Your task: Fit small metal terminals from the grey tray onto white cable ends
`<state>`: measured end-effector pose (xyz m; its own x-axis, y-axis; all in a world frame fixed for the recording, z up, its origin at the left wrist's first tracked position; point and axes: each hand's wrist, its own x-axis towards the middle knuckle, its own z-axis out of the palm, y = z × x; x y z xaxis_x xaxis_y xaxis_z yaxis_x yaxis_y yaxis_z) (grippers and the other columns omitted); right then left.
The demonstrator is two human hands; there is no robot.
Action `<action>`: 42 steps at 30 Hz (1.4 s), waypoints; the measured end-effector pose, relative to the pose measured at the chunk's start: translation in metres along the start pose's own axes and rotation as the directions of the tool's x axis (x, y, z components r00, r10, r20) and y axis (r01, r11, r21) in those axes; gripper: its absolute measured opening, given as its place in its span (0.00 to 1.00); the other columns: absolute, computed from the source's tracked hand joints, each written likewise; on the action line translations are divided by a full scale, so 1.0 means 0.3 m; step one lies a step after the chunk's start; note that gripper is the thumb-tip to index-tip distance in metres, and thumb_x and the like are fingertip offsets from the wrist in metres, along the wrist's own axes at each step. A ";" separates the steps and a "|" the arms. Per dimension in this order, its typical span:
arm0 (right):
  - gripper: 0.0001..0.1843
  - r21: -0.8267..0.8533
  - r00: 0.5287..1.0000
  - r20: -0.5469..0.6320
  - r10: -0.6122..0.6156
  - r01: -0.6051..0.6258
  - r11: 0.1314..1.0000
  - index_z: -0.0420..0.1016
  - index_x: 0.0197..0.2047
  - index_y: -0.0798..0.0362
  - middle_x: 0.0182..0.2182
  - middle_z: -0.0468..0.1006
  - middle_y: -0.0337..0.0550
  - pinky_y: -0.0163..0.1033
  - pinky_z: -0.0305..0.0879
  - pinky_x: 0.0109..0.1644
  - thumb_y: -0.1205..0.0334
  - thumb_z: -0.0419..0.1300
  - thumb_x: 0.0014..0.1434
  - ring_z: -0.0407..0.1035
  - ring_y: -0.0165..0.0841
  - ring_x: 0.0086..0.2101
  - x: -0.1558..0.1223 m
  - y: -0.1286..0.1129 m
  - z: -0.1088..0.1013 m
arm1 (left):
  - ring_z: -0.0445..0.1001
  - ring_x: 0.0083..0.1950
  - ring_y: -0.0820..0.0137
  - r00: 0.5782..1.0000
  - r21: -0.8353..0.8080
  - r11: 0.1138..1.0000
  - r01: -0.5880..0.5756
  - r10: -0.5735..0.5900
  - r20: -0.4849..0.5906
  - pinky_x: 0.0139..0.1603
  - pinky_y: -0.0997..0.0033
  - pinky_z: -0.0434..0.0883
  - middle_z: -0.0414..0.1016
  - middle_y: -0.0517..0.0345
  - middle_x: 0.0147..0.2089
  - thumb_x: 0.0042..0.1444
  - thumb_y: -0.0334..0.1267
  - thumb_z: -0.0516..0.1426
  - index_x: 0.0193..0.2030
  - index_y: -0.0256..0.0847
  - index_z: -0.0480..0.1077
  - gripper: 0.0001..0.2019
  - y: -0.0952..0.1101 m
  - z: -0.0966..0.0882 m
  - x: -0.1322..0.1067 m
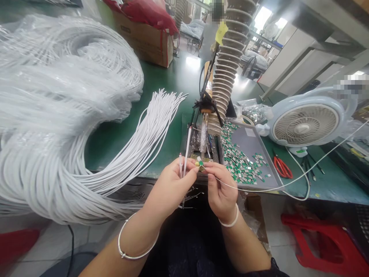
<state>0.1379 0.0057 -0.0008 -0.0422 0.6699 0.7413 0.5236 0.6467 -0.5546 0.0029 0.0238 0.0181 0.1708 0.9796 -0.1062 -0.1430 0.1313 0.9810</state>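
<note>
No readable txt, labels or nos. in frame. Yellow tag (pixel 221 32) on ribbed column (pixel 230 61), top centre: nothing legible. Cardboard box (pixel 143 42), upper left: no legible print. White slip (pixel 250 132) on grey tray (pixel 253 150), right of centre: unreadable. Tiny green-silver clips (pixel 239 161): any markings too small to read.

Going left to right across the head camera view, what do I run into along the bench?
White cable coil, left hand, right hand, metal tray of green and silver clips, red-handled scissors, desk fan.
</note>
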 end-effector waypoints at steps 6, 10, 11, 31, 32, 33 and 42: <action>0.11 -0.001 0.999 -0.043 0.009 -0.009 1.000 0.70 0.41 0.51 0.36 0.77 0.46 0.45 0.71 0.42 0.73 0.51 0.58 0.72 0.35 0.39 -0.007 0.003 -0.001 | 0.57 0.22 0.77 0.996 0.075 0.994 0.081 -0.083 0.021 0.24 0.75 0.56 0.63 0.67 0.23 0.53 0.45 0.57 0.32 0.40 0.69 0.10 -0.011 -0.024 -0.015; 0.12 0.017 0.999 -0.045 0.018 -0.017 1.000 0.70 0.41 0.51 0.38 0.76 0.46 0.47 0.70 0.45 0.73 0.51 0.58 0.72 0.35 0.41 -0.009 0.002 0.002 | 0.55 0.20 0.77 0.996 0.117 0.990 0.083 -0.085 0.019 0.22 0.75 0.53 0.61 0.67 0.21 0.53 0.47 0.56 0.31 0.39 0.70 0.12 -0.004 -0.032 -0.019; 0.12 0.028 0.999 -0.041 0.028 -0.026 0.999 0.70 0.41 0.51 0.39 0.76 0.46 0.46 0.70 0.45 0.74 0.51 0.58 0.71 0.35 0.42 -0.010 0.001 0.002 | 0.55 0.20 0.77 0.996 0.116 0.990 0.084 -0.087 0.020 0.22 0.75 0.53 0.61 0.67 0.20 0.53 0.47 0.56 0.31 0.39 0.71 0.12 -0.002 -0.031 -0.019; 0.13 0.000 0.998 -0.066 -0.011 0.011 1.000 0.71 0.41 0.52 0.36 0.74 0.45 0.43 0.69 0.42 0.75 0.53 0.56 0.70 0.33 0.39 0.014 -0.001 0.006 | 0.51 0.19 0.78 0.994 0.061 0.993 0.096 -0.099 0.036 0.19 0.77 0.49 0.54 0.69 0.17 0.53 0.49 0.55 0.31 0.41 0.67 0.13 -0.004 -0.008 0.013; 0.13 -0.004 0.998 -0.066 -0.013 0.012 1.000 0.71 0.41 0.52 0.36 0.74 0.45 0.43 0.69 0.42 0.75 0.53 0.56 0.69 0.33 0.38 0.015 -0.001 0.005 | 0.51 0.18 0.78 0.994 0.059 0.994 0.096 -0.099 0.037 0.19 0.77 0.49 0.54 0.69 0.17 0.53 0.49 0.55 0.31 0.41 0.66 0.13 -0.003 -0.007 0.013; 0.13 -0.009 0.998 -0.065 -0.013 0.013 1.000 0.71 0.41 0.52 0.36 0.74 0.45 0.43 0.69 0.41 0.75 0.53 0.56 0.70 0.33 0.38 0.016 -0.001 0.005 | 0.51 0.18 0.78 0.995 0.058 0.994 0.094 -0.096 0.038 0.19 0.77 0.49 0.54 0.69 0.17 0.53 0.49 0.55 0.31 0.41 0.66 0.13 -0.001 -0.006 0.012; 0.13 -0.041 0.997 -0.068 -0.037 0.034 0.999 0.70 0.41 0.51 0.35 0.74 0.44 0.43 0.70 0.41 0.76 0.52 0.57 0.70 0.32 0.38 0.024 -0.001 0.007 | 0.51 0.19 0.79 0.995 0.030 0.996 0.086 -0.087 0.040 0.19 0.77 0.50 0.53 0.70 0.17 0.53 0.48 0.56 0.30 0.40 0.67 0.12 0.008 -0.005 0.012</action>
<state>0.1357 0.0111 0.0040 -0.0032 0.6189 0.7854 0.5562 0.6538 -0.5130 0.0017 0.0278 0.0198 0.2216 0.9575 -0.1848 -0.0981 0.2105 0.9727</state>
